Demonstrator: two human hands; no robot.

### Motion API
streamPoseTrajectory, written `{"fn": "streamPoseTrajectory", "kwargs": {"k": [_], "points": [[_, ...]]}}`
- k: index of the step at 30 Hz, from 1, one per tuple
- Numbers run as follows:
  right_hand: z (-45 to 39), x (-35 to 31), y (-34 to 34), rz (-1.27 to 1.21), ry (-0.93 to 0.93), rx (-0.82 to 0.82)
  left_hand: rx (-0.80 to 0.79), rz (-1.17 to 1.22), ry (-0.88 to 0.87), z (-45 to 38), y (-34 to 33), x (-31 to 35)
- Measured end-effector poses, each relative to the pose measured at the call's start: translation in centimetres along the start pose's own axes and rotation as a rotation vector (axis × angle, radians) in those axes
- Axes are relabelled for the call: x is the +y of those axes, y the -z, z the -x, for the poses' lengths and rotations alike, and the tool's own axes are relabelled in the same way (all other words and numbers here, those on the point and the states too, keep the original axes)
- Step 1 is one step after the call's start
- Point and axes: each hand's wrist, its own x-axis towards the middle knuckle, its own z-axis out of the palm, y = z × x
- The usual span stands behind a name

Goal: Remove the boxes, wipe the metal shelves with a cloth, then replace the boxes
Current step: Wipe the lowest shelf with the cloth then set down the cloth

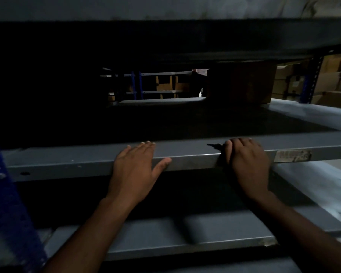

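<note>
Two hands on a dim metal shelf (185,152) edge.
Left hand (135,166) lies flat, fingers straight; right hand (246,160) presses a dark cloth (217,146), fingers curled over it.

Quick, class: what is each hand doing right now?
Left hand: open, flat on the grey metal shelf edge.
Right hand: fingers curled over a dark cloth on that edge.

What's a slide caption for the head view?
Left hand flat on metal shelf edge; right hand presses dark cloth there.
</note>
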Motion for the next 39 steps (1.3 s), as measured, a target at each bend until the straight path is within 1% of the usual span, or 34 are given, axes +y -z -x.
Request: {"fn": "streamPoseTrajectory", "kwargs": {"k": [1,3,4,6,8,10,12,13,15,18,20,22,24,27,29,30,32,35,37,39], "points": [[-0.1,-1.5,0.0,-0.009,0.002,0.041,-0.004,0.0,0.001,0.0,0.1,0.1],[-0.3,-5.3,0.2,-0.05,0.075,0.095,-0.019,-0.005,0.004,0.0,0.1,0.2],[-0.4,-7.5,0.3,-0.085,0.131,0.08,-0.027,-0.008,-0.003,-0.1,0.2,0.2],[-0.6,-11.2,0.2,-0.154,0.229,0.009,-0.039,-0.005,-0.034,0.0,0.2,0.0],[-1.2,-12.6,-0.3,-0.195,0.289,-0.054,-0.04,0.015,-0.052,0.1,0.3,-0.4],[-1.7,-11.8,-0.6,-0.261,0.315,-0.127,-0.021,0.032,-0.051,0.1,0.3,-0.6],[-2.1,-9.8,-0.4,-0.282,0.371,-0.246,-0.018,0.03,-0.053,0.0,0.1,-0.6],[-2.4,-8.6,0.0,-0.275,0.366,-0.314,-0.02,0.033,-0.056,-0.1,0.0,-0.5],[-3.1,-5.0,1.0,-0.229,0.261,-0.414,-0.012,0.046,-0.061,-0.1,-0.1,-0.6],[-3.4,1.5,2.9,-0.152,0.085,-0.445,0.009,0.074,-0.065,-0.1,-0.4,-0.7],[-3.6,3.4,3.4,-0.077,-0.018,-0.47,0.028,0.094,-0.066,0.0,-0.8,-0.8],[-3.9,2.8,3.2,-0.034,-0.098,-0.486,0.046,0.111,-0.073,-0.1,-1.2,-0.8],[-4.1,0.7,3.1,0.017,-0.156,-0.486,0.063,0.128,-0.077,-0.1,-1.4,-0.9],[-4.3,-4.6,3.0,0.043,-0.12,-0.542,0.094,0.151,-0.095,-0.3,-2.0,-1.0],[-4.4,-8.1,2.0,-0.045,-0.122,-0.529,0.113,0.15,-0.105,-0.4,-2.4,-1.2],[-4.4,-9.5,1.6,-0.074,-0.081,-0.523,0.126,0.151,-0.108,-0.5,-2.6,-1.4],[-4.1,-11.0,1.1,-0.141,0.084,-0.497,0.092,0.156,-0.124,-0.6,-2.6,-1.5],[-3.7,-9.7,1.8,-0.171,0.22,-0.496,0.116,0.185,-0.163,-0.7,-2.7,-1.4],[-3.1,-7.5,2.1,-0.206,0.236,-0.445,0.178,0.198,-0.149,-0.7,-2.8,-1.4],[-2.9,-4.6,2.0,-0.2,0.206,-0.365,0.253,0.217,-0.157,-0.8,-2.9,-1.5]]}}
